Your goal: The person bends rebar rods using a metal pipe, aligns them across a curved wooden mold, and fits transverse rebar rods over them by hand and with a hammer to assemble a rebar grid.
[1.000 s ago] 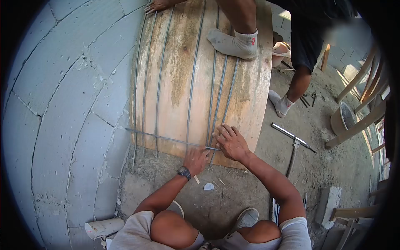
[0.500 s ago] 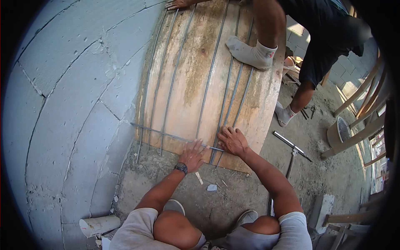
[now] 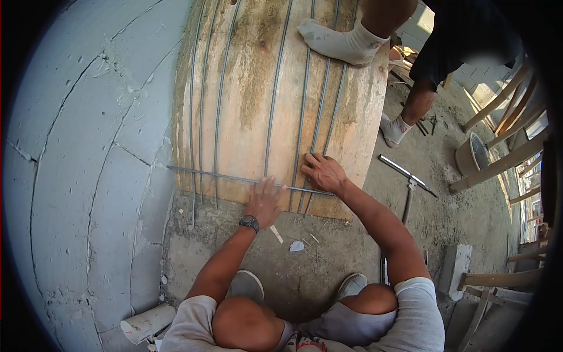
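Note:
Several long steel rebars (image 3: 271,105) lie lengthwise on a worn plywood sheet (image 3: 246,117). A single cross rebar (image 3: 226,176) lies over them near the sheet's close edge. My left hand (image 3: 265,201), with a watch on the wrist, rests flat with fingers spread over the cross rebar. Just above that bar's right part, my right hand (image 3: 325,174) has its fingers bent down onto the right-hand long rebars. The fingertips' grip there is partly hidden.
A co-worker's socked foot (image 3: 337,42) presses on the plywood across the rebars. A grey block wall (image 3: 88,146) runs along the left. To the right are a metal bar tool (image 3: 404,174), a bucket (image 3: 471,154) and wooden poles (image 3: 498,164). A white pipe (image 3: 148,322) lies lower left.
My right hand has shifted off the cross rebar's end onto the long rebars just beyond it. My left hand stays on the cross rebar. The co-worker's hand has mostly left the view at the top.

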A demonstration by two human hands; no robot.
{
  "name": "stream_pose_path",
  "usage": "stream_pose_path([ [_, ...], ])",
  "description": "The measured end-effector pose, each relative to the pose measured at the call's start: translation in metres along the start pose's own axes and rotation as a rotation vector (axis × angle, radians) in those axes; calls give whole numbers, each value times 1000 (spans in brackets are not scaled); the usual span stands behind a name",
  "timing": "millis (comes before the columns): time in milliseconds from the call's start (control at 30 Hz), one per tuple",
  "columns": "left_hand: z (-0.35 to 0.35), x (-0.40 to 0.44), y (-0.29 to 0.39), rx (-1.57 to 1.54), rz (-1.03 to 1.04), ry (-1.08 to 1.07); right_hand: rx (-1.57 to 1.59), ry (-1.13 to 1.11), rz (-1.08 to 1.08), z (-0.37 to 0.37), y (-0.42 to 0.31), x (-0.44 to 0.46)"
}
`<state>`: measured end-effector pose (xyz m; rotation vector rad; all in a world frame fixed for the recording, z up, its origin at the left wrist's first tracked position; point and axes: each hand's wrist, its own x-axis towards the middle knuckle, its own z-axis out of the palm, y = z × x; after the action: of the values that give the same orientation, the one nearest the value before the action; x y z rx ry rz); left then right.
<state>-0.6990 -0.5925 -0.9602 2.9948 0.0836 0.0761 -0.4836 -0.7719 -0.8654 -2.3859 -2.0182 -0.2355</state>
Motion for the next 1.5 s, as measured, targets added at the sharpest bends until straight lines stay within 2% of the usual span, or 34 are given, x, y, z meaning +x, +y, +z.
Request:
stream_pose_path([
  [33, 1, -4, 4, -8, -12, -39, -6, 15, 1, 1, 0, -3],
  [267, 10, -4, -2, -6, 34, 84, 41, -3, 73, 3, 4, -21],
  [367, 9, -13, 3, -19, 36, 76, 85, 56, 100, 2, 3, -43],
  [667, -7, -12, 2, -104, 41, 68, 50, -60, 85, -9, 2, -58],
  [967, -1, -15, 3, -93, 61, 119, 55, -57, 106, -16, -10, -67],
  [1167, -3, -18, 2, -77, 77, 160, 52, 60, 125, -10, -22, -67],
  [1367, -30, -20, 18, -44, 52, 196, 92, 7, 216, -2, -30, -69],
  [1500, -55, -6, 25, -184, 26, 259, 91, 32, 303, -6, -43, -66],
])
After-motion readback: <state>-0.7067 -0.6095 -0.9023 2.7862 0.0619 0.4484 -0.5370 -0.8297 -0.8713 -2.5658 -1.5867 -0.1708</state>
